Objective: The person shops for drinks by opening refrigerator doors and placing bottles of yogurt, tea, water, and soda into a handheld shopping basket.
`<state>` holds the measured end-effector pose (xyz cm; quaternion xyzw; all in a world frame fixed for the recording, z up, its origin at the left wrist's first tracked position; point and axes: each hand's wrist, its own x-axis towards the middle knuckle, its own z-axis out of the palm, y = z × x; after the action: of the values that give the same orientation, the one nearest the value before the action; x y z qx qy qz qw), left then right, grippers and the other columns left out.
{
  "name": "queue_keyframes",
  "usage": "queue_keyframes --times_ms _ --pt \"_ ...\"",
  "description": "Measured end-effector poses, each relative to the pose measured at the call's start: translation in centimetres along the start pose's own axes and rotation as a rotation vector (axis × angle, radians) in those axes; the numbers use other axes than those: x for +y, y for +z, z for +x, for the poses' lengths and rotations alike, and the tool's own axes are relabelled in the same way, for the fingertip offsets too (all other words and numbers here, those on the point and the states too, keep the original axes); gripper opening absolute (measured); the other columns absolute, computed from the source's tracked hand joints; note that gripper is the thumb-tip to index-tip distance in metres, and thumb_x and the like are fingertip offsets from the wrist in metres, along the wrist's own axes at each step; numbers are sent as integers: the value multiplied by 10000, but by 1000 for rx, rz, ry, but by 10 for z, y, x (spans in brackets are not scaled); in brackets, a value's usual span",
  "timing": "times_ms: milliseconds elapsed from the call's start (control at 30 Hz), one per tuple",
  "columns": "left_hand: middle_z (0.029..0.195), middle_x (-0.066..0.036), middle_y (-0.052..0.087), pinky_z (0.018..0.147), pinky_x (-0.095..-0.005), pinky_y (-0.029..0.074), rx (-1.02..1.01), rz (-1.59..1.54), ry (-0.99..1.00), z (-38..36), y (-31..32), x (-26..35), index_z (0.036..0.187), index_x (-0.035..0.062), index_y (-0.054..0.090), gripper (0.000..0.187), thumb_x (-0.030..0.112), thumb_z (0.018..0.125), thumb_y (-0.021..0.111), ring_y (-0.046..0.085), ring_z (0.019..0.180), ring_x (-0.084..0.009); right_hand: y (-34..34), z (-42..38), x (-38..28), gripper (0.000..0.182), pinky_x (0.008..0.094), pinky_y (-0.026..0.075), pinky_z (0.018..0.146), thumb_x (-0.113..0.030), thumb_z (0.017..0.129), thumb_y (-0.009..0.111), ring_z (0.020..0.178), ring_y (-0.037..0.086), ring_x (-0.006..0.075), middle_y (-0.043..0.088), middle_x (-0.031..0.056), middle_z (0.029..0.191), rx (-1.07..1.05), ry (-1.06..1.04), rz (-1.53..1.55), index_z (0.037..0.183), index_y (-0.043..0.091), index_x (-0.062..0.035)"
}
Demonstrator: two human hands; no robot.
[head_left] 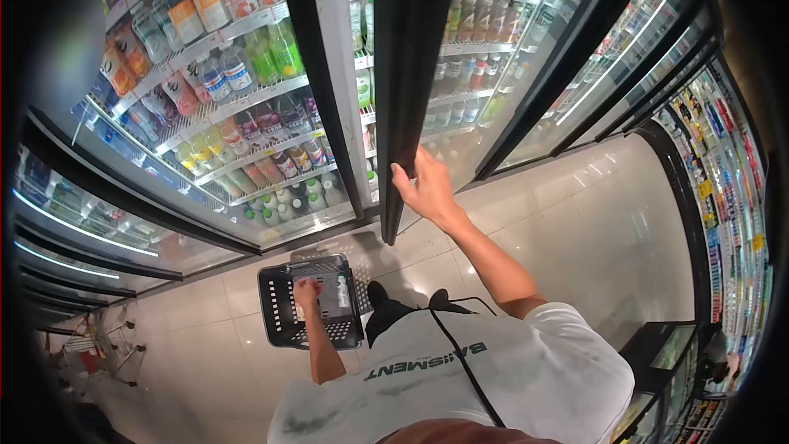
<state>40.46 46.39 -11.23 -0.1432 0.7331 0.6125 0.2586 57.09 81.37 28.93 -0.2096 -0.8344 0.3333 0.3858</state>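
While the right hand [427, 187] grips the black-framed edge of the cooler door [403, 74], the left hand [306, 288] is down at the shopping basket [329, 340]. Right fingers closed on the door edge, thumb on the near side; the door stands swung out from the cooler, and the grip probably serves to control its swing. Left fingers curled in tight, seemingly round the basket's handle, though the handle itself is hard to make out. Basket sits low at the person's left side, likely so that it stays out of the door's way and within easy reach.

Basket: dark plastic, perforated walls, open top. In it, a small bottle [343, 291] with a pale label, at the side nearer the person's feet; a flat greyish patch shows beside the bottle, not clear what.

Cooler: white wire shelves [230, 104] stacked in tiers, packed with drinks in rows. Bright green bottles [283, 49] next to blue-labelled clear bottles [237, 70], dark and purple bottles lower down, white bottles with green caps [288, 197] on the bottom tier. More bottles show through the glass right of the door. Labels mostly too small to read
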Motion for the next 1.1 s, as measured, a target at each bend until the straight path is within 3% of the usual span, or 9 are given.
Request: queue_keyframes --times_ms 133,300,500,567,633,700,900,967,1100 --pt "816 -110 663 574 -327 585 -149 -80 170 -56 51 50 999 -3 579 115 87 932 603 684 658 -223 -30 -25 5 321 488 524 689 -145 856 655 810 646 440 652 224 963 6 -106 14 1131 588 8" --pt "884 -124 693 586 -302 576 -216 25 371 -118 116 116 1077 -38 585 176 98 968 613 696 700 -193 -73 -60 6 333 511 516 685 -163 845 661 792 636 453 640 235 922 -27 -105 28 1072 560 59" --pt "931 -126 701 656 -251 551 -337 72 627 -197 192 233 1109 -63 598 210 82 957 605 702 754 -165 -115 -91 10 264 527 496 666 -153 841 640 771 621 450 623 209 881 -88 -79 80 1015 528 11" --pt "936 -105 703 638 -278 538 -388 169 804 -196 219 266 1102 -45 621 198 77 948 598 692 724 -174 -127 -97 11 238 531 490 661 -147 838 640 763 616 446 614 195 860 -103 -92 92 984 520 -2" --pt "972 -117 701 699 -285 538 -238 651 1061 -213 258 327 1210 -61 574 354 173 957 659 675 791 -164 -132 -101 15 220 535 484 654 -136 833 640 755 612 441 602 181 837 -107 -110 96 960 511 -11" --pt "1019 -140 704 715 -307 546 -527 245 1263 -122 298 329 1238 -49 577 408 204 935 679 683 858 -184 -134 -102 18 239 488 499 656 -128 845 653 758 618 413 614 168 863 -157 -75 94 1036 558 -22" --pt "1176 -239 662 857 -361 550 -256 383 1279 -155 417 450 1287 -93 528 603 248 844 752 699 998 -277 -132 -93 20 242 459 483 583 -110 824 694 696 608 398 599 153 831 -171 -138 124 986 532 -33" --pt "1269 -266 601 969 -430 499 -64 497 1410 -115 455 484 1366 -80 462 776 305 778 793 628 1145 -348 -129 -89 21 259 458 475 564 -116 809 714 679 603 401 588 158 821 -185 -135 122 945 514 -25" --pt "1469 -272 349 1059 -562 363 6 597 1299 -70 500 532 1457 -86 231 1021 348 727 798 354 1338 -461 -127 -77 21 273 442 480 569 -119 784 750 690 600 391 583 164 849 -184 -142 145 937 555 -4"
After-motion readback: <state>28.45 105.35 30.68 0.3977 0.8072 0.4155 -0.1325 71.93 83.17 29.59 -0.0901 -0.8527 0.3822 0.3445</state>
